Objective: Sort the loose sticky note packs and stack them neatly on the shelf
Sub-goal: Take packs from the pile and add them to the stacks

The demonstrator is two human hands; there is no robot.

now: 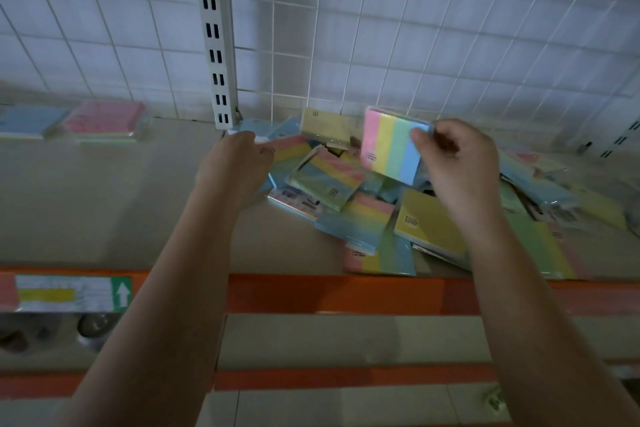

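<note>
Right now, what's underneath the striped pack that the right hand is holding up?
Below the striped pack, pinched by the right hand, the loose pile shows striped, yellow and blue packs overlapping on the shelf. The pack and hand cover whatever lies directly behind them.

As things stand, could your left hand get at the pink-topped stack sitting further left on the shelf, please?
Probably yes. The left hand rests at the pile's left edge, and the shelf between it and the pink-topped stack looks bare. Only the white upright stands nearby, behind that path.
</note>
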